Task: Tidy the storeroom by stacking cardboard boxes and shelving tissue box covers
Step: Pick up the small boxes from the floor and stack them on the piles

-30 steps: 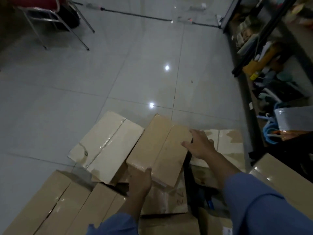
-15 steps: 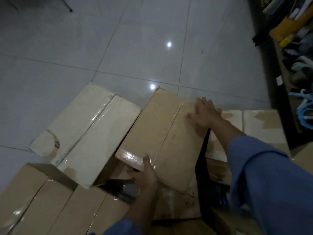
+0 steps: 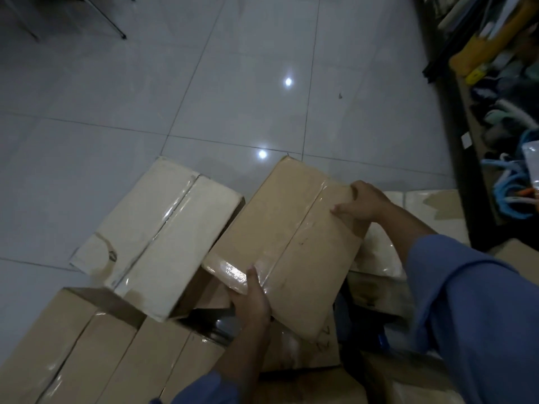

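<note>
A taped brown cardboard box (image 3: 288, 237) lies tilted on top of other boxes in the middle of the view. My left hand (image 3: 252, 298) grips its near edge, thumb on top. My right hand (image 3: 361, 201) grips its far right corner, fingers curled over the edge. A paler taped box (image 3: 154, 231) lies tilted just to its left. More brown boxes (image 3: 73, 354) lie at the lower left, and a pale box (image 3: 425, 205) sits behind my right arm.
Glossy grey floor tiles (image 3: 204, 97) stretch ahead. A dark shelf unit (image 3: 455, 118) with assorted goods runs along the right side. Metal chair legs (image 3: 113, 24) stand at the top left. Another box corner (image 3: 516, 258) shows at the right.
My right hand went from lying flat on the box top to curling over its far right corner. The box has shifted a little and the camera has dipped closer.
</note>
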